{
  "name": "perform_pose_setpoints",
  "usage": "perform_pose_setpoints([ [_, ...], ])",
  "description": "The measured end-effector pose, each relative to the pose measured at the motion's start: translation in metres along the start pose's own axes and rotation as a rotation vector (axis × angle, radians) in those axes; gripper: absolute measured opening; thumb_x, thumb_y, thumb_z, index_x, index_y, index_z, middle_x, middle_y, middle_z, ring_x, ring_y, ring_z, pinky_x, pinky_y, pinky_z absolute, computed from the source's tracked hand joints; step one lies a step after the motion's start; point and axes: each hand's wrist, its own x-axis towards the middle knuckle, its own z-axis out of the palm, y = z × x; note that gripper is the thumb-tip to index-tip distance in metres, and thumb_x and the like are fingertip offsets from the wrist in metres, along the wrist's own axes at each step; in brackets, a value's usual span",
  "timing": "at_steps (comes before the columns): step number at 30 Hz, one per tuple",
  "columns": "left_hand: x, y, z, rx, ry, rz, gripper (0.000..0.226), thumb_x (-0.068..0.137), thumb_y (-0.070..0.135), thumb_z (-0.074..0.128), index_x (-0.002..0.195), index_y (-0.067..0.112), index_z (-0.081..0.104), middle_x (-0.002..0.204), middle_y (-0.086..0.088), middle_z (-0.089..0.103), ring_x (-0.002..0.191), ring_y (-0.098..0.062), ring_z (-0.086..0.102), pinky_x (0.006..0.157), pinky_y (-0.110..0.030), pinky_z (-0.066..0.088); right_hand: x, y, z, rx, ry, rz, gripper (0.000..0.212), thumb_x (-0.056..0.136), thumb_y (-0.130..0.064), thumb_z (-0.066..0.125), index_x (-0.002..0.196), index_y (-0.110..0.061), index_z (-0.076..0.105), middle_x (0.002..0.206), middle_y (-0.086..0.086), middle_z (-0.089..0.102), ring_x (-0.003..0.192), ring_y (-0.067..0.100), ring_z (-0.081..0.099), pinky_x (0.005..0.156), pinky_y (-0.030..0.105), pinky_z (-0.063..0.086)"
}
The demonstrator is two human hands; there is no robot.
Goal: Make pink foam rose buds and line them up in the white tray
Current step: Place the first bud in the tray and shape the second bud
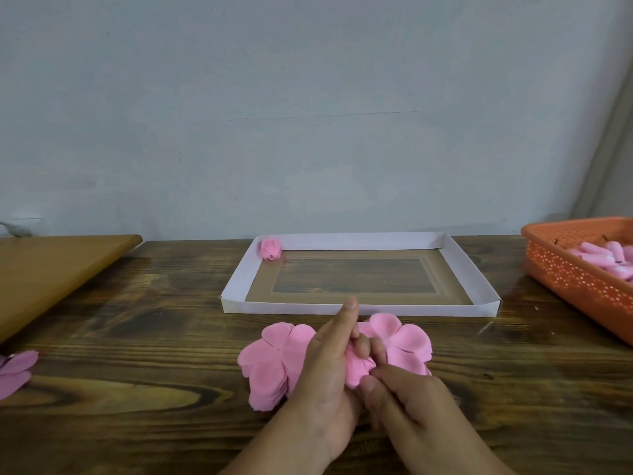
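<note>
One finished pink rose bud lies in the far left corner of the white tray. In front of the tray, both hands work a pink foam piece. My left hand grips it from the left with the index finger pointing up toward the tray. My right hand pinches it from the lower right. A stack of flat pink foam petal cutouts lies left of my hands, and another flat cutout lies to the right, partly hidden by my fingers.
An orange perforated basket with several pale pink foam pieces stands at the right edge. A brown board rests at the far left. A pink petal cutout lies at the left edge of the dark wooden table. A grey wall stands behind.
</note>
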Motion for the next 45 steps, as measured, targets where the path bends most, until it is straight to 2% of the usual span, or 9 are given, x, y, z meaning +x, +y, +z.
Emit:
perform_pose_setpoints([
  [10, -0.003, 0.004, -0.002, -0.019, -0.060, 0.008, 0.049, 0.059, 0.050, 0.091, 0.054, 0.019, 0.054, 0.050, 0.003, 0.038, 0.053, -0.017, 0.056, 0.057, -0.027, 0.049, 0.007, -0.014, 0.000, 1.279, -0.113, 0.733, 0.009, 0.090, -0.013, 0.066, 0.085, -0.008, 0.060, 0.056, 0.010, 0.053, 0.037, 0.017, 0.052, 0.035, 0.022, 0.042],
  [15, -0.003, 0.007, 0.000, 0.054, 0.018, -0.007, 0.047, 0.067, 0.055, 0.075, 0.043, 0.022, 0.051, 0.041, 0.004, 0.040, 0.043, -0.014, 0.055, 0.049, -0.022, 0.044, 0.003, -0.007, 0.002, 0.616, -0.096, 0.414, 0.036, 0.096, -0.024, 0.062, 0.061, -0.023, 0.070, 0.056, -0.001, 0.059, 0.050, 0.008, 0.052, 0.051, 0.016, 0.042],
  [19, -0.002, 0.005, 0.001, -0.006, 0.075, -0.041, 0.044, 0.070, 0.051, 0.076, 0.047, 0.020, 0.055, 0.045, 0.003, 0.037, 0.044, -0.015, 0.053, 0.048, -0.023, 0.050, -0.004, -0.002, -0.002, -0.100, 0.045, -0.031, 0.022, 0.098, -0.041, 0.051, 0.091, -0.061, 0.057, 0.085, -0.037, 0.062, 0.084, -0.008, 0.057, 0.066, 0.005, 0.041],
  [23, -0.002, 0.003, 0.001, -0.011, 0.075, -0.058, 0.041, 0.067, 0.050, 0.078, 0.053, 0.018, 0.055, 0.047, 0.002, 0.036, 0.044, -0.015, 0.053, 0.039, -0.020, 0.039, -0.001, 0.007, 0.005, -0.435, 0.054, -0.136, 0.036, 0.096, -0.046, 0.031, 0.118, -0.043, 0.060, 0.113, -0.027, 0.057, 0.097, 0.001, 0.053, 0.077, 0.016, 0.046],
  [32, -0.004, 0.001, -0.003, 0.007, -0.046, -0.015, 0.043, 0.072, 0.044, 0.079, 0.047, 0.019, 0.055, 0.045, 0.002, 0.045, 0.046, -0.013, 0.054, 0.055, -0.026, 0.051, 0.000, -0.004, -0.006, 0.280, -0.138, 0.188, 0.053, 0.103, -0.020, 0.054, 0.052, -0.032, 0.060, 0.050, -0.007, 0.055, 0.048, 0.001, 0.049, 0.053, 0.010, 0.037],
  [37, -0.006, 0.005, -0.002, -0.002, -0.042, -0.029, 0.047, 0.066, 0.047, 0.087, 0.051, 0.021, 0.051, 0.044, 0.005, 0.037, 0.044, -0.014, 0.050, 0.059, -0.027, 0.044, 0.002, -0.006, -0.005, 1.130, -0.180, 0.578, 0.017, 0.092, -0.008, 0.066, 0.098, -0.008, 0.050, 0.057, 0.011, 0.044, 0.042, 0.018, 0.042, 0.041, 0.022, 0.037],
  [39, -0.006, 0.005, -0.001, -0.007, -0.036, -0.016, 0.046, 0.063, 0.046, 0.088, 0.053, 0.021, 0.050, 0.043, 0.005, 0.031, 0.045, -0.013, 0.049, 0.057, -0.026, 0.043, -0.001, -0.008, -0.004, 1.346, -0.173, 0.631, 0.034, 0.088, 0.007, 0.064, 0.109, -0.015, 0.048, 0.064, 0.011, 0.046, 0.040, 0.019, 0.049, 0.039, 0.023, 0.043],
  [42, -0.006, 0.006, 0.000, 0.003, -0.001, -0.026, 0.047, 0.070, 0.050, 0.088, 0.052, 0.022, 0.054, 0.041, 0.006, 0.027, 0.042, -0.012, 0.043, 0.051, -0.023, 0.046, 0.000, -0.012, -0.004, 1.263, -0.139, 0.649, 0.019, 0.095, 0.001, 0.059, 0.109, -0.010, 0.051, 0.061, 0.008, 0.052, 0.041, 0.017, 0.053, 0.039, 0.021, 0.044],
  [45, -0.005, 0.007, 0.000, 0.004, 0.054, -0.027, 0.040, 0.067, 0.050, 0.076, 0.049, 0.023, 0.053, 0.041, 0.006, 0.027, 0.039, -0.012, 0.042, 0.044, -0.021, 0.043, 0.000, -0.008, -0.002, 0.551, -0.151, 0.429, 0.026, 0.099, -0.021, 0.058, 0.076, -0.013, 0.065, 0.058, -0.003, 0.058, 0.055, 0.012, 0.052, 0.056, 0.020, 0.042],
])
